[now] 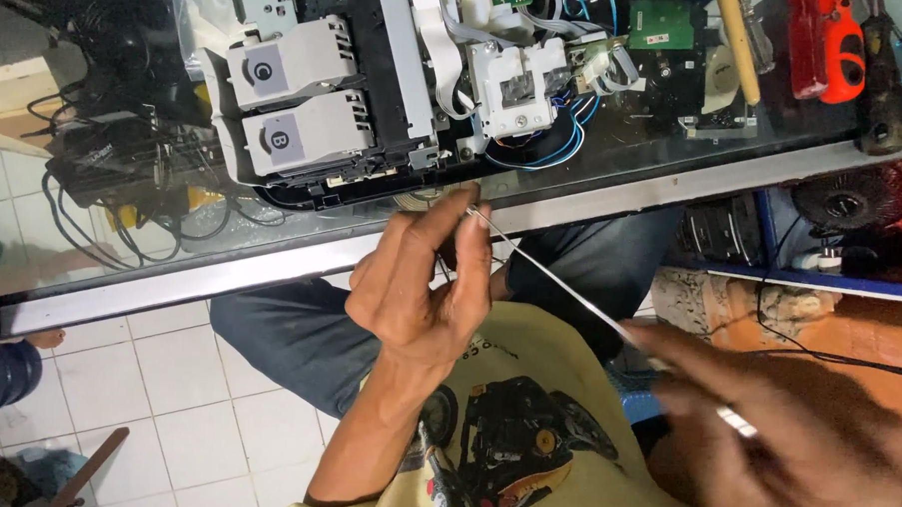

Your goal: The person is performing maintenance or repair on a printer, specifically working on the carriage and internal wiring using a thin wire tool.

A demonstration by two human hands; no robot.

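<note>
Pinching a thin metal rod (pixel 570 288) between our closed left hand (pixel 420 282) and blurred, gripping right hand (pixel 784 435), we'd keep it steady near the opened printer (pixel 377 91).

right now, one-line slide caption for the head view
Both hands, left hand and right hand, stretch a thin ribbon cable beside an opened printer.

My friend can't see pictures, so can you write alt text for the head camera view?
Seen from above, a seated person holds a thin flat ribbon cable stretched between the left hand, pinching its upper end, and the blurred right hand near the camera. Past the hands, an opened printer with loose wires sits on a glass table, beside screwdrivers.
</note>
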